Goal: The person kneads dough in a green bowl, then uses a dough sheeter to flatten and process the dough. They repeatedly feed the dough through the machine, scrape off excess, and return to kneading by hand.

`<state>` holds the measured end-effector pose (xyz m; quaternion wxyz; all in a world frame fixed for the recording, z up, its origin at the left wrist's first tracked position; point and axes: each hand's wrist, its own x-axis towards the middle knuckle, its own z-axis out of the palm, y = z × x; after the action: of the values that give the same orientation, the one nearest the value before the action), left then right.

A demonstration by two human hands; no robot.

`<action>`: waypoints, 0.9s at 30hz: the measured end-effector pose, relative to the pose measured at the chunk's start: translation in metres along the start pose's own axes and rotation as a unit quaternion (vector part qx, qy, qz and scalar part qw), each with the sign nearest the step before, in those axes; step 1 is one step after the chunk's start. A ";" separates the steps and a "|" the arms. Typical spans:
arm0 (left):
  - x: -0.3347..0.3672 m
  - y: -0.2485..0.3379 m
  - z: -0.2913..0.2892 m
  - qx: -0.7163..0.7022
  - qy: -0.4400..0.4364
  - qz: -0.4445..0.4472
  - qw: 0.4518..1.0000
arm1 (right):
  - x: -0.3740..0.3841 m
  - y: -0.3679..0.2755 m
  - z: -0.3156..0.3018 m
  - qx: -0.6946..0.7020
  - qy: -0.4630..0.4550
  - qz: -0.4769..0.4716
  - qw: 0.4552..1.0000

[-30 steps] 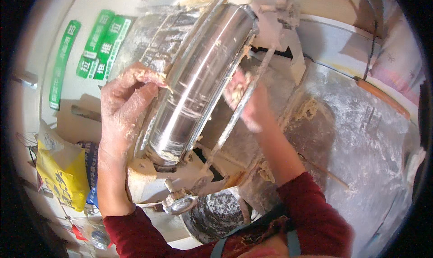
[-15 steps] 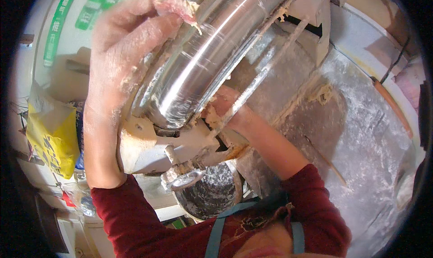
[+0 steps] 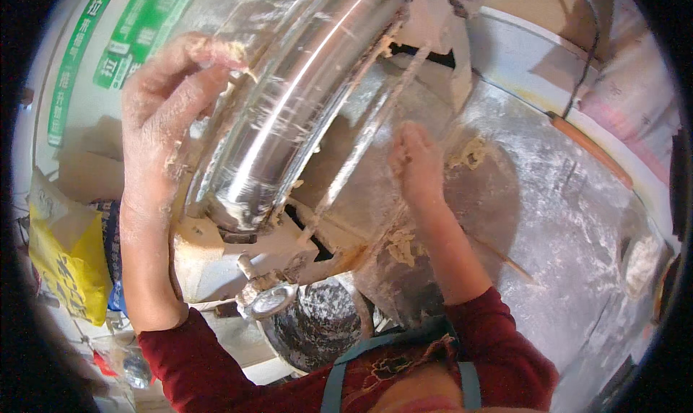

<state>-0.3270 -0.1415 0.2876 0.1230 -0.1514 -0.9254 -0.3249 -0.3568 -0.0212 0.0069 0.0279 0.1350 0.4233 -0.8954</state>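
A floury machine with a shiny steel roller [image 3: 289,102] slants across the upper middle. My left hand [image 3: 162,99], dusted with flour, is raised beside the roller's left side. Its fingers and thumb are drawn together in a pinch, and a dough scrap [image 3: 237,52] clings at the fingertips. My right hand [image 3: 419,160] is over the floury worktop, right of the machine's whitened bar [image 3: 368,142]. Its fingers are curled closed, and what they may hold is hidden. Dough scraps [image 3: 473,153] lie on the worktop beyond it, with more scraps [image 3: 401,247] nearer me.
Flour covers the grey metal worktop [image 3: 563,203] at right. A thin stick [image 3: 505,258] lies on it, and a wooden rod [image 3: 592,149] is at the far edge. Below the machine stands a dark flour-coated round container [image 3: 317,323]. A yellow bag [image 3: 68,261] is at left.
My right hand has come away from the roller's lower side to the right, over the worktop. My left hand stays pinched beside the roller. The whole view has shifted slightly.
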 end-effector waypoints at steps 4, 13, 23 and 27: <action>-0.001 0.004 0.003 -0.036 0.000 0.003 0.999 | 0.012 -0.061 0.000 -0.113 0.008 -0.307 0.945; 0.003 -0.004 -0.001 0.002 0.004 -0.021 1.000 | 0.047 -0.096 0.032 -0.271 -0.049 -0.326 0.904; 0.048 -0.113 -0.066 0.036 0.207 0.020 0.977 | -0.054 -0.020 -0.073 -0.546 -0.045 -0.132 0.826; 0.059 -0.155 -0.069 0.409 0.055 0.098 0.906 | -0.066 0.004 -0.095 -0.494 -0.078 -0.254 0.828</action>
<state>-0.4284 -0.2891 0.2716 0.2563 -0.1595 -0.9493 0.0879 -0.2720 0.0448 -0.0361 -0.1046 -0.0796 0.8248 -0.5499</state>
